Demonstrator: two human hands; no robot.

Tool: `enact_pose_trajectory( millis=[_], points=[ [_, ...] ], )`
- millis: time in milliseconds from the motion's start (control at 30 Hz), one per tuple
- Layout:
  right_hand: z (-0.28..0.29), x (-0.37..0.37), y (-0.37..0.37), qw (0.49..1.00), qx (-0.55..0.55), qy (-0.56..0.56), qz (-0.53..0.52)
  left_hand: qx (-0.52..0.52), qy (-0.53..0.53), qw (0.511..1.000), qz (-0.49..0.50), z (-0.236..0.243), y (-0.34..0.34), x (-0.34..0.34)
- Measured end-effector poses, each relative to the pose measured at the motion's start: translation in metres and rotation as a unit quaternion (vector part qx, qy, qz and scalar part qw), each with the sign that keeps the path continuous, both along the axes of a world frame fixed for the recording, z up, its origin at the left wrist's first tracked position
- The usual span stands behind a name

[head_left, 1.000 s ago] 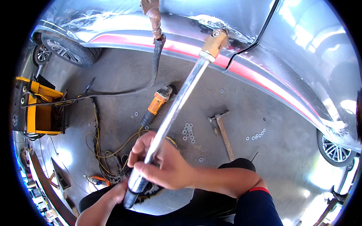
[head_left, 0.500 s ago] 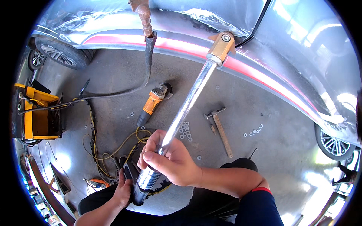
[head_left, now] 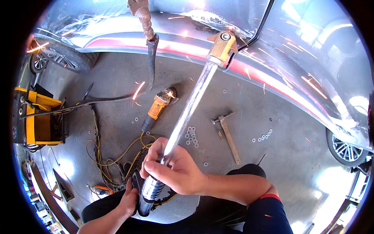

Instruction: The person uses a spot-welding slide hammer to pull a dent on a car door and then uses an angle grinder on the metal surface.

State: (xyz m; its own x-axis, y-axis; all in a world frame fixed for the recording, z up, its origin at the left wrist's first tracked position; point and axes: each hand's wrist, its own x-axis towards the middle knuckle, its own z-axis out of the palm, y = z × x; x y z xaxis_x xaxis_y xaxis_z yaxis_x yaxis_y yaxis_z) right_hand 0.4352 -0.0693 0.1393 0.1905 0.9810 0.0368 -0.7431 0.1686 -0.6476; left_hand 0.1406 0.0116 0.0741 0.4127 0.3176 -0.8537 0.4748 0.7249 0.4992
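Right-hand fingers (head_left: pixel 157 168), in the head view, are gripping a metal rod (head_left: pixel 191 103), the left hand (head_left: pixel 127 202) at a black handle (head_left: pixel 136 186), closure unclear, while ahead of them its brass-coloured head (head_left: pixel 221 48) is apparently sparking against the car panel (head_left: pixel 241 13), contact seemingly under way, scuffed patch (head_left: pixel 212 17) looking unfinished, floor (head_left: pixel 296 163) opening rightward below the sill (head_left: pixel 272 84).

Bright light fills the scene, and orange sparks (head_left: pixel 314 87) smear into glowing streaks. White glare washes over the car's panels (head_left: pixel 307 43) and patches of the floor (head_left: pixel 253 113) at both sides. The long metal tool (head_left: pixel 191 103) gleams. Straight edges bend toward the black rim, where details look washed out.
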Motion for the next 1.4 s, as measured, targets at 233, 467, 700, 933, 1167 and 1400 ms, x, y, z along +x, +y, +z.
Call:
enact_pose_trajectory(
  millis=[233, 467, 700, 933, 1167, 1400],
  points=[
    [-0.012, -0.013, 0.011, 0.998, -0.005, 0.043, 0.038, -0.043, -0.033, 0.998, 0.022, -0.004, 0.0, 0.0],
    [-0.002, 0.021, 0.027, 0.995, 0.076, 0.057, -0.03, 0.036, 0.021, 0.999, -0.01, -0.001, 0.001, -0.007],
    [-0.013, -0.007, 0.012, 0.999, 0.015, -0.047, 0.018, 0.071, 0.008, 0.995, 0.068, -0.005, -0.003, -0.002],
    [-0.003, 0.011, 0.018, 0.997, 0.004, -0.036, -0.068, 0.172, 0.035, 0.98, 0.091, 0.007, 0.011, 0.003],
    [0.005, -0.002, 0.0, 0.997, 0.037, 0.066, -0.022, -0.182, 0.046, 0.943, -0.275, -0.002, 0.007, -0.025],
    [0.001, 0.012, 0.001, 0.997, 0.007, 0.049, -0.062, -0.013, -0.01, 0.989, -0.149, -0.003, 0.012, 0.0]
  ],
)
